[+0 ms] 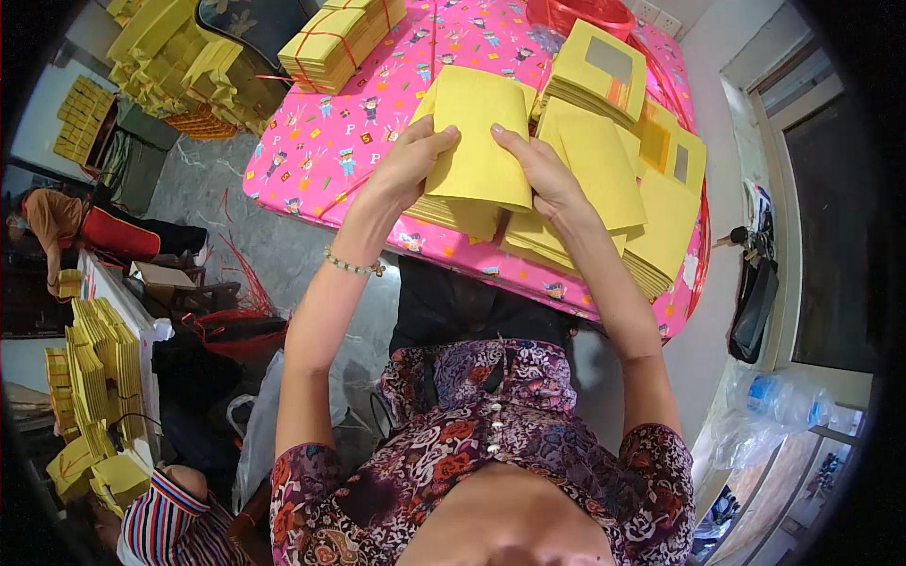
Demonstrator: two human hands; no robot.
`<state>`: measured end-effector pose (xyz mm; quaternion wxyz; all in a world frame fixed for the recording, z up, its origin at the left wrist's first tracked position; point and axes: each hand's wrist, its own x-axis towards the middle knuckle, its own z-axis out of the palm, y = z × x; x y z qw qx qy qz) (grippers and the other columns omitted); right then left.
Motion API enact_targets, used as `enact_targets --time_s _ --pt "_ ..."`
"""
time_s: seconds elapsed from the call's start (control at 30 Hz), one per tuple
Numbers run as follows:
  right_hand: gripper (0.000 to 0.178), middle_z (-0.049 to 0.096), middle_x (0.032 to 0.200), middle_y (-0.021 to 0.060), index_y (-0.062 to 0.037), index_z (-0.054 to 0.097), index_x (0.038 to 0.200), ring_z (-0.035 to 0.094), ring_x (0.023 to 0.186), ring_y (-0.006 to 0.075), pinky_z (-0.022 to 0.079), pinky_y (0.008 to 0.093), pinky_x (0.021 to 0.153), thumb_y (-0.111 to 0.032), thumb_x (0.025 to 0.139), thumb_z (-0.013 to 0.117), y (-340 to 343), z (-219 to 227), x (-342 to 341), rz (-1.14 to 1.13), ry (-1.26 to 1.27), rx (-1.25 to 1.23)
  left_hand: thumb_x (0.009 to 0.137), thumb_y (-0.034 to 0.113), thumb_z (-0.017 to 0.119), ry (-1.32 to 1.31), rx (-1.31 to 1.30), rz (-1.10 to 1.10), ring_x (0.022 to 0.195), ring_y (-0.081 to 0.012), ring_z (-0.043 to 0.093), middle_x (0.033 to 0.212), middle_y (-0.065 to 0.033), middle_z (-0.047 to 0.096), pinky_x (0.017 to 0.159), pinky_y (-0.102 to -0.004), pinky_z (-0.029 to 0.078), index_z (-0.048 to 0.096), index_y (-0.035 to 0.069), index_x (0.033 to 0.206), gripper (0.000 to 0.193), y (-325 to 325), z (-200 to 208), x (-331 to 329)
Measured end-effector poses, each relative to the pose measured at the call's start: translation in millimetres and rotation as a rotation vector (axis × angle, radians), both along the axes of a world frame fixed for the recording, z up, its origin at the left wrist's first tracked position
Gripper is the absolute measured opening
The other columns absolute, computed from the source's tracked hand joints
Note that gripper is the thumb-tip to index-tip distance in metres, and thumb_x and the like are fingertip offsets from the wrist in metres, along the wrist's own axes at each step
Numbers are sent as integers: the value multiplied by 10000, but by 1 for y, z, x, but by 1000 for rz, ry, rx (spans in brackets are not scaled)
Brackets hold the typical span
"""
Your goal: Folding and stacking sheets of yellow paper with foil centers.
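On the pink patterned table (pixel 321 151), my left hand (pixel 412 162) and my right hand (pixel 547 176) hold a yellow paper sheet (pixel 479 141) by its two sides. The thumbs lie on top, and the fingers are curled beneath, largely hidden. The sheet bows upward in the middle. Below it rests a stack of yellow paper (pixel 453 213), its layered edges facing me. Close to my right hand is another stack of yellow sheets (pixel 599 165), with more layers under it.
Farther back lie a windowed yellow stack (pixel 604 66) and bundles tied with red string (pixel 326 47). A red basin (pixel 590 14) stands at the far edge. Yellow piles (pixel 99 368) and a person in a striped top (pixel 175 519) are at left; another person (pixel 57 222) bends farther off.
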<state>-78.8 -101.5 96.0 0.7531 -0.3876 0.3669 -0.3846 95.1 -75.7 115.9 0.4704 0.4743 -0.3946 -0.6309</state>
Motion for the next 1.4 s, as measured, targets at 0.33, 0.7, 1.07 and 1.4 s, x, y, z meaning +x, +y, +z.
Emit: enact_targets --time_s 0.33,0.7,1.07,1.4 --pt "380 612 1089 85 19 506 1210 593 959 121 488 268 824 -226 928 568 11 -3 1 -95 79 -287 937 115 489 35 -234 34 1122 -164 523 1238 -93 539 977 -310 398 403 -10 1314 407 5 -14 -6" --pt "468 591 1139 104 -4 468 1256 555 1057 162 446 307 912 -156 860 666 5 -22 -2 -135 169 -623 943 58 484 -54 -667 115 1123 -137 491 1204 -84 527 944 -284 404 363 0 1329 409 -5 -50 -7" --pt "341 669 968 100 26 599 1100 633 864 159 504 302 782 -188 846 676 0 -6 -3 -144 325 -574 913 24 505 -142 -512 53 1090 -144 532 1169 -89 567 926 -288 425 401 -17 1303 405 -9 -28 3" --pt "426 618 1058 125 62 506 1170 631 923 164 532 283 798 -192 862 656 -11 7 -15 -4 26 -124 913 101 511 -110 16 -11 912 -204 624 1036 -152 610 776 -314 513 480 -71 1138 285 -19 5 -12"
